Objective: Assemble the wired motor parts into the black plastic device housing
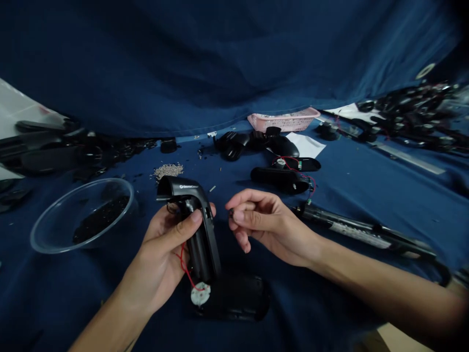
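Note:
My left hand (172, 239) is wrapped round a black curved plastic housing (205, 220), thumb on its side near a small slot. Red wires (186, 266) run from the housing to a round white part (200, 294). That part lies by a flat black casing (238, 298) below the hands. Just right of the housing, my right hand (262, 217) pinches a tiny dark part (231, 213) between thumb and index finger, apart from the housing. The tiny part is too small to make out in detail.
A clear plastic bowl (82, 215) holds small black parts at left. Behind the housing is a pile of screws (168, 171). A black electric screwdriver (366, 234) lies at right. Black casings (280, 179) and a pink basket (286, 121) stand further back.

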`<state>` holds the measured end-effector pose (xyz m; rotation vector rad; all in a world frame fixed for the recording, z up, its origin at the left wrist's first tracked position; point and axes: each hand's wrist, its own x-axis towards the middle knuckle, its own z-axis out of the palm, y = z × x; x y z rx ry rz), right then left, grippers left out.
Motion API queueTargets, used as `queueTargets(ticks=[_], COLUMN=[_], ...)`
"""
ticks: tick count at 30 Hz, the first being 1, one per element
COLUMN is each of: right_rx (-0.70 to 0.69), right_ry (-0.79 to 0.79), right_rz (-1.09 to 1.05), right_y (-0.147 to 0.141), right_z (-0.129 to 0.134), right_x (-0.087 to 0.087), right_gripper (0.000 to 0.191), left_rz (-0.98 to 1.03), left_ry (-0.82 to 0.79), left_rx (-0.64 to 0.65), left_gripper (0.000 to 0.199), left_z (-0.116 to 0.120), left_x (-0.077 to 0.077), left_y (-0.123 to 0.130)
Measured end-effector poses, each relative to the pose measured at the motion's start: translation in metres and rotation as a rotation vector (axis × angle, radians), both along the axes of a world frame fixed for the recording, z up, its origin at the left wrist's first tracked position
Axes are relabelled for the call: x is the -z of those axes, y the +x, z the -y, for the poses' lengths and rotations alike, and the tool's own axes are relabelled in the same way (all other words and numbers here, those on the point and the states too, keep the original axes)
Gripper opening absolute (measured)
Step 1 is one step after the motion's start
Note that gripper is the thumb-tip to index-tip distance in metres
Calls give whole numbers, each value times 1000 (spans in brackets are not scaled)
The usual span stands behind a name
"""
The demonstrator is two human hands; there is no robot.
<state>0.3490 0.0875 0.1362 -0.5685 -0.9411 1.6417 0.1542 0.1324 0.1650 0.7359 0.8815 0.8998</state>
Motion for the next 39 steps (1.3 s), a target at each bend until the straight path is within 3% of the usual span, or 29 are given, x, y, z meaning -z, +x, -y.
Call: queueTargets(ticks=[11, 17, 24, 29, 34, 39], right_rx=[-100, -88, 27, 107, 101, 234], right_ry=[-8, -20, 26, 99, 134, 205], right_rz=[-84, -124, 15, 95, 77, 207], right_y=[3, 3, 1, -6, -15, -18], right_z=[-1, 1, 1, 4, 11, 16], right_x=[0, -4, -3, -6, -13, -17], right_gripper=[15, 13, 20, 25, 25, 25], left_rz=[-42, -46, -82, -116, -102, -120], left_ry=[-26, -30, -20, 0, 100, 190], left_rx=[-44, -55, -37, -66, -45, -35], left_gripper=[35, 36, 37, 23, 24, 28], left_z=[3, 3, 3, 9, 13, 14], left_x=[-2, -2, -1, -7, -5, 1], left_y=[0, 1, 0, 2, 2, -1])
